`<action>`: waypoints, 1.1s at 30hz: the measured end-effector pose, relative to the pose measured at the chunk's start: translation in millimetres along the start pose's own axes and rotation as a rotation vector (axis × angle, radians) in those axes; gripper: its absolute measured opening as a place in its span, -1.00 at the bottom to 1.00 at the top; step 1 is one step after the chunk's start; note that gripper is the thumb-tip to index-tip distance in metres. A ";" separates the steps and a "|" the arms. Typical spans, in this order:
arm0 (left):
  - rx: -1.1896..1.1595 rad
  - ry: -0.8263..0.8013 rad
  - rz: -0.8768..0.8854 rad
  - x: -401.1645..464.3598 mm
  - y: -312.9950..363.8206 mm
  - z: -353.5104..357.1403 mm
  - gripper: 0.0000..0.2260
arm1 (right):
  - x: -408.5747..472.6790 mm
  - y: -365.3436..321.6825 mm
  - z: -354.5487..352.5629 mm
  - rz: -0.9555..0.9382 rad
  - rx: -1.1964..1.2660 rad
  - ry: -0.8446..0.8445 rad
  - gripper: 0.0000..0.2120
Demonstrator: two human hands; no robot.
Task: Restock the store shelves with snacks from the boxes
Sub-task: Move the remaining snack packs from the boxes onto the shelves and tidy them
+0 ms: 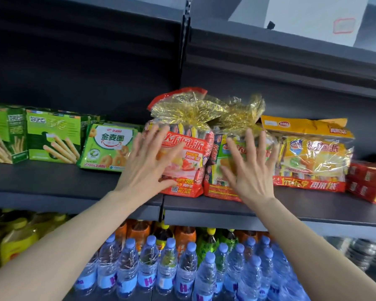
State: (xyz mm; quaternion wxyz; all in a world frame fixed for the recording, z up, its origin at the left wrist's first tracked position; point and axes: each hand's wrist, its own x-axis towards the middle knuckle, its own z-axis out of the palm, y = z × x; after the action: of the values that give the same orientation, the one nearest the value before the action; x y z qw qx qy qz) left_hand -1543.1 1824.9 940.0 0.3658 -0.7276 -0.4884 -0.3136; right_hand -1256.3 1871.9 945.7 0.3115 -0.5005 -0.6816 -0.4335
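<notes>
Red snack bag [182,170] under flat left hand [149,164] on shelf [52,181]

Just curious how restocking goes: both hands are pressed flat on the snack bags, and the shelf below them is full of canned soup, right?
Not quite. The left hand and right hand do lie flat on the red snack bag and the bag beside it, but the shelf below holds water bottles, not canned soup. The head view shows this.

Red strawberry-print snack bag [183,168], yellow bag [310,153], green biscuit boxes [52,137], blue-capped clear bottles [167,268].
</notes>
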 end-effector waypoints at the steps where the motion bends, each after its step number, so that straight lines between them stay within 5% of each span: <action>1: 0.041 -0.029 0.041 -1.4 0.8 4.3 0.01 | -2.2 -1.0 4.4 -0.037 -0.030 -0.017 -0.35; 12: 0.145 -0.179 -0.011 -1.0 11.5 6.8 -0.05 | -0.3 -8.1 15.0 -0.026 -0.014 -0.105 -0.33; 18: -0.038 -0.127 -0.054 -21.2 -10.9 -16.3 -0.21 | 15.6 -44.2 -21.4 0.144 0.276 0.185 -0.60; 25: -0.014 -0.190 -0.197 -47.1 -101.9 -33.0 -0.30 | 67.1 -146.6 -69.5 -0.268 0.403 0.342 -0.58; 29: 0.011 -0.290 -0.198 -65.6 -163.6 -31.3 -0.31 | 80.9 -228.5 -58.0 -0.467 0.412 0.218 -0.55; 33: -0.039 -0.386 -0.147 -69.6 -203.8 -22.8 -0.30 | 96.2 -286.5 -30.0 -0.320 0.275 -0.113 -0.49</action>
State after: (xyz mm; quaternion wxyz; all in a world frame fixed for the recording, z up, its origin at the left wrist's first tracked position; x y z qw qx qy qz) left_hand -1759.6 1824.3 941.7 0.2276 -0.7434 -0.5950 -0.2036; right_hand -1558.7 1849.2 961.2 0.2653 -0.3623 -0.8215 -0.3514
